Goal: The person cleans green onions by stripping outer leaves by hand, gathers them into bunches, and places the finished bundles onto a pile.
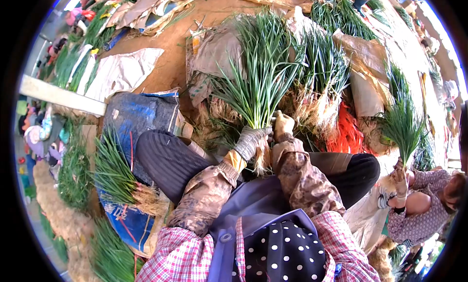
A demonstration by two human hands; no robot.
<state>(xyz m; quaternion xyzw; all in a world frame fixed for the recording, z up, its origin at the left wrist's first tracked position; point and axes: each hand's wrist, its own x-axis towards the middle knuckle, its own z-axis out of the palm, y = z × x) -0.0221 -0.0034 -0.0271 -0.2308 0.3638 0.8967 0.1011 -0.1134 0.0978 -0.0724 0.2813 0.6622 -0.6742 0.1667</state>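
My left hand (pixel 252 141), in a grey glove, is closed round the base of a large bunch of green onions (pixel 258 82) in the middle of the view. The leaves fan upward and the pale roots hang below the glove. My right hand (pixel 282 124), in a yellowish glove, is beside the bunch at the right with its fingers curled; what it holds, if anything, is too small to make out. Behind it lie more green onions (pixel 319 67) with their roots toward me.
At the left, a tied bunch (pixel 114 172) lies on a blue sack (pixel 141 116). Red strips (pixel 345 131) lie right of my hands. A co-worker (pixel 424 204) at the right holds another bunch (pixel 404 126). A white rail (pixel 63 95) ends at the left.
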